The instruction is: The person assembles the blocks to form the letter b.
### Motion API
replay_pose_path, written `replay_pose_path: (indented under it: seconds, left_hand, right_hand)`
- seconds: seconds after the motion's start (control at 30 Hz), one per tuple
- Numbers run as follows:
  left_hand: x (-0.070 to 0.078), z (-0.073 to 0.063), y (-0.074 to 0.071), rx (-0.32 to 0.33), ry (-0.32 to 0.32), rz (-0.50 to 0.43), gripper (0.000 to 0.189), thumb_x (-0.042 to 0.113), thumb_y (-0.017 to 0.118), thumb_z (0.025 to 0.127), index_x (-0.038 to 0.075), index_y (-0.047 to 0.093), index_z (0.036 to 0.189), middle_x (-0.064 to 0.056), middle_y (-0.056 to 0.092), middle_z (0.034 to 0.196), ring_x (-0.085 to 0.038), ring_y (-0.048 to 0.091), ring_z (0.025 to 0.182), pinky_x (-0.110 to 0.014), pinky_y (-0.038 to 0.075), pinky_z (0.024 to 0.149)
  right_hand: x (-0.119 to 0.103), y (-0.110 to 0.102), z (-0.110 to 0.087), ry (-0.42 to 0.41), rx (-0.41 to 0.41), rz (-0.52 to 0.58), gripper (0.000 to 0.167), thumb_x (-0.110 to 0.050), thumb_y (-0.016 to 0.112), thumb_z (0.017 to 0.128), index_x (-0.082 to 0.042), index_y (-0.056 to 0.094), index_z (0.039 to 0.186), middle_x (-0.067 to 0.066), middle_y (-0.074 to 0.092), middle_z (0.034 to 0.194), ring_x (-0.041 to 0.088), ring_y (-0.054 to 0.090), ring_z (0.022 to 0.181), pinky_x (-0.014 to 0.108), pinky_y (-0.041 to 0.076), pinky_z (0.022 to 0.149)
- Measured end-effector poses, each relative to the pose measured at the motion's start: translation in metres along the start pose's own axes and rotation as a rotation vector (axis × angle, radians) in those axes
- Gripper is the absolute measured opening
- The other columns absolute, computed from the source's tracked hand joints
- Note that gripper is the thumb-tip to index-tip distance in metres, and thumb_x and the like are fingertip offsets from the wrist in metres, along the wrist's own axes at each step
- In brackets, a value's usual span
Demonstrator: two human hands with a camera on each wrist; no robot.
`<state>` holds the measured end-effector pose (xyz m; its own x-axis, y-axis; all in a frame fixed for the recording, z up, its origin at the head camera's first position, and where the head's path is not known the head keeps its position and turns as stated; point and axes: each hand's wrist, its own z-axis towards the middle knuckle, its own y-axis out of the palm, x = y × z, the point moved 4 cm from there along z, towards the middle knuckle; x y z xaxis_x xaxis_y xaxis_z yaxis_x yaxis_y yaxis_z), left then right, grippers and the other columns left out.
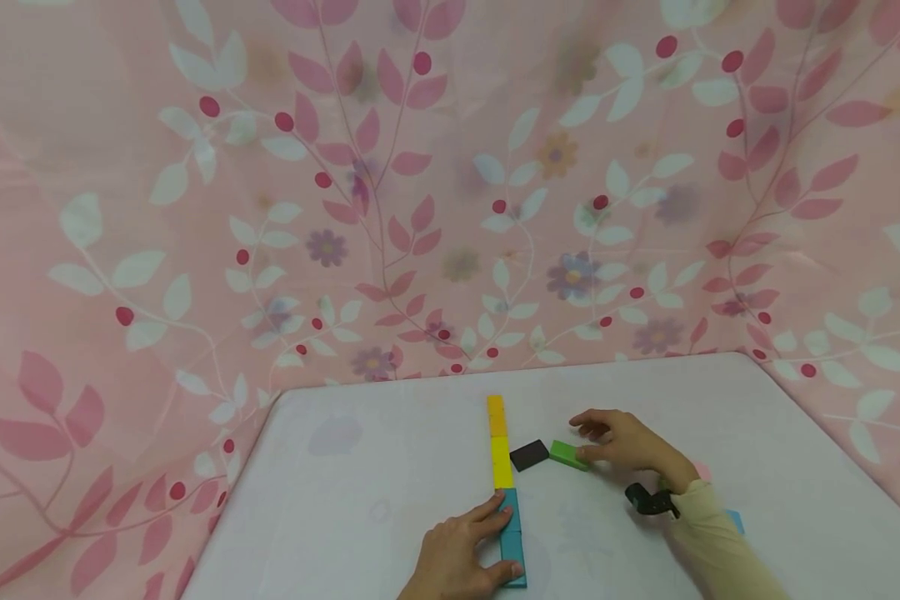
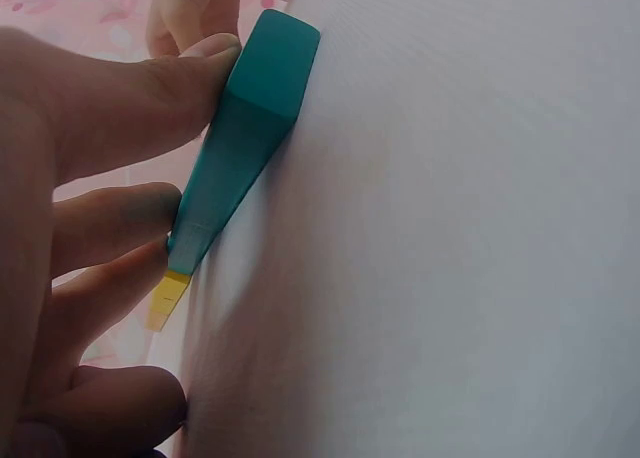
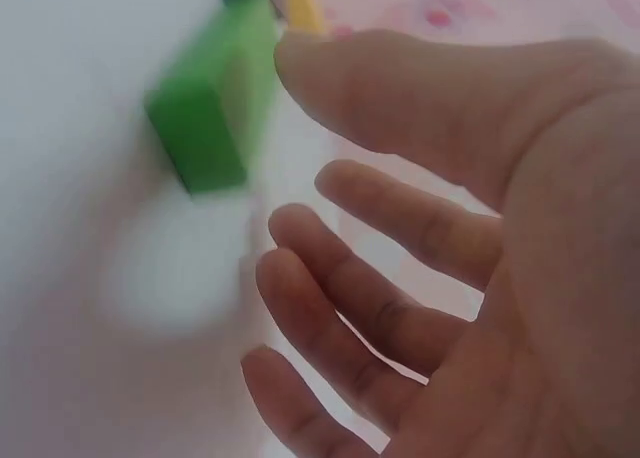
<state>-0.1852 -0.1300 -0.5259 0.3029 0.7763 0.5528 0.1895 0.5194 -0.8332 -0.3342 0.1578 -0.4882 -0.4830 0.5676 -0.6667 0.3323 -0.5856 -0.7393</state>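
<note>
Two teal blocks (image 1: 511, 510) (image 2: 240, 138) lie end to end on the white table. My left hand (image 1: 461, 546) rests on them, with the thumb near the closer end and two fingertips further along. Beyond them the row continues with a yellow block (image 1: 501, 462) and an orange-yellow block (image 1: 496, 417). A black block (image 1: 529, 455) lies slanted right of the row, close to the yellow one. Beside it is a green block (image 1: 567, 455) (image 3: 205, 108), its far end near the black block. My right hand (image 1: 622, 440) has its thumb at the green block, its other fingers spread apart in the air.
Partly hidden behind the right forearm are a pink piece (image 1: 702, 472) and a light blue piece (image 1: 735, 522). A black wrist camera (image 1: 648, 500) sits at the right wrist. Pink floral cloth (image 1: 450, 208) hangs behind the white table (image 1: 330, 500).
</note>
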Motion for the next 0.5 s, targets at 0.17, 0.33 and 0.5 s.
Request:
replay_pose_path:
  seconds: [0.17, 0.33, 0.5]
  left_hand:
    - [-0.001, 0.0, 0.0, 0.015, 0.017, -0.009, 0.069, 0.064, 0.079, 0.086, 0.031, 0.066, 0.146, 0.014, 0.054, 0.159, -0.02, 0.065, 0.135, -0.042, 0.062, 0.093]
    - [-0.002, 0.0, 0.0, 0.02, 0.008, -0.002, 0.07, 0.064, 0.08, 0.086, 0.031, 0.066, 0.146, 0.015, 0.054, 0.159, -0.019, 0.064, 0.136, -0.044, 0.062, 0.093]
    - [0.0, -0.001, 0.0, 0.025, 0.012, -0.007, 0.07, 0.064, 0.08, 0.086, 0.029, 0.067, 0.145, 0.015, 0.054, 0.158, -0.02, 0.064, 0.136, -0.043, 0.062, 0.091]
  right_hand:
    - [0.012, -0.033, -0.028, 0.078, 0.085, -0.04, 0.051, -0.031, 0.079, 0.096, -0.001, 0.067, 0.135, 0.018, 0.073, 0.126, 0.035, 0.069, 0.112, 0.043, 0.06, 0.088]
    - [0.032, -0.059, -0.067, 0.191, 0.1, -0.093, 0.049, -0.03, 0.078, 0.096, -0.001, 0.068, 0.134, 0.02, 0.073, 0.126, 0.037, 0.069, 0.112, 0.051, 0.06, 0.09]
    - [0.05, -0.065, -0.095, 0.284, 0.055, -0.12, 0.044, -0.031, 0.077, 0.097, -0.004, 0.071, 0.13, 0.016, 0.074, 0.12, 0.031, 0.069, 0.108, 0.043, 0.061, 0.088]
